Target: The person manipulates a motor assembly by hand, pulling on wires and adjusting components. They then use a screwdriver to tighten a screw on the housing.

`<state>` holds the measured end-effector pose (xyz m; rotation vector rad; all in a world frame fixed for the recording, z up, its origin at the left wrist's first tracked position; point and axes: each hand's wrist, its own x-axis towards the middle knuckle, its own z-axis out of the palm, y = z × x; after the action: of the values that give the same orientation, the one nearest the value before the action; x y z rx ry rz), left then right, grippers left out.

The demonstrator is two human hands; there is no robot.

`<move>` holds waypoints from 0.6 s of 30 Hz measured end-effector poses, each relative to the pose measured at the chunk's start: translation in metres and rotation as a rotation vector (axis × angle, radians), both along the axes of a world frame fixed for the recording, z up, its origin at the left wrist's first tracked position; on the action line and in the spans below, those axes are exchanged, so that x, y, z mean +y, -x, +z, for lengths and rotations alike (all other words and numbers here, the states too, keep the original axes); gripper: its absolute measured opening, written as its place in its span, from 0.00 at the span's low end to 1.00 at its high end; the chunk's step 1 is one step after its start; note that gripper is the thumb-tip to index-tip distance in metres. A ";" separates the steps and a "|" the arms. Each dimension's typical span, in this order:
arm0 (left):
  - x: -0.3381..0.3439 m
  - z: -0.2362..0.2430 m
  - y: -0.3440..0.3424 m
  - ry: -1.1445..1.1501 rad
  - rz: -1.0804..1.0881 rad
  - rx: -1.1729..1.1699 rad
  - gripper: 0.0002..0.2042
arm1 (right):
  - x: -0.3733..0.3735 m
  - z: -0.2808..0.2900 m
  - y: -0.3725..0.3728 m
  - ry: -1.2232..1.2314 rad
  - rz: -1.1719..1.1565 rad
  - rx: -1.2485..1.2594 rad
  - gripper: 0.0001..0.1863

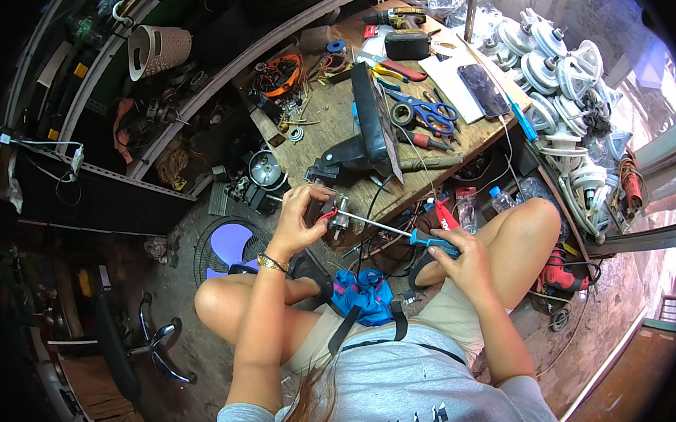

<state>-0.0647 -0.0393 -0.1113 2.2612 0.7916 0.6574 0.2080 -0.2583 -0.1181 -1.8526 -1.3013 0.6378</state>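
Note:
My right hand [462,252] is wrapped round the blue-and-black handle of a screwdriver [432,243]. Its long steel shaft points left, toward a small metal fitting [342,211] by the bench's near edge. At that fitting, my left hand [299,218] is closed, thumb and fingers pinching a small red part [328,213]. The exact kind of this part is not clear, and whether the screwdriver tip touches anything is hidden. Just above, a black appliance stand [373,125] lies tilted over the bench edge.
The wooden bench [320,107] carries scissors [435,117], black tape [402,113], pliers [391,75], a phone [482,90] and a drill [398,17]. A purple-bladed fan [233,244] is on the floor at left. White pulley-like parts [544,65] are heaped at right. Blue cloth [364,295] lies between my legs.

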 end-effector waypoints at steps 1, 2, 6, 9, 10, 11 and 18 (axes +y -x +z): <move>0.000 -0.001 0.000 0.005 0.002 0.000 0.17 | 0.000 0.005 0.000 -0.001 0.004 -0.016 0.17; 0.000 -0.001 0.000 0.009 0.002 0.000 0.17 | 0.001 0.010 -0.001 -0.003 0.005 -0.032 0.17; 0.000 -0.001 0.000 0.001 0.003 -0.006 0.17 | 0.002 0.020 0.000 0.018 -0.003 -0.040 0.18; 0.000 -0.002 0.001 -0.002 0.004 -0.010 0.17 | 0.001 0.008 -0.001 -0.006 0.005 -0.001 0.18; 0.001 -0.002 0.001 -0.011 0.004 -0.009 0.17 | 0.000 -0.003 -0.002 -0.036 0.012 0.027 0.18; 0.001 -0.002 0.001 -0.018 0.003 -0.006 0.17 | -0.001 -0.016 -0.002 -0.066 0.018 0.056 0.18; 0.000 0.000 0.000 0.012 -0.010 0.002 0.17 | -0.003 -0.037 0.007 -0.035 -0.012 0.106 0.20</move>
<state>-0.0645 -0.0391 -0.1117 2.2536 0.7829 0.6443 0.2008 -0.2614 -0.1550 -1.7725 -1.2241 0.6928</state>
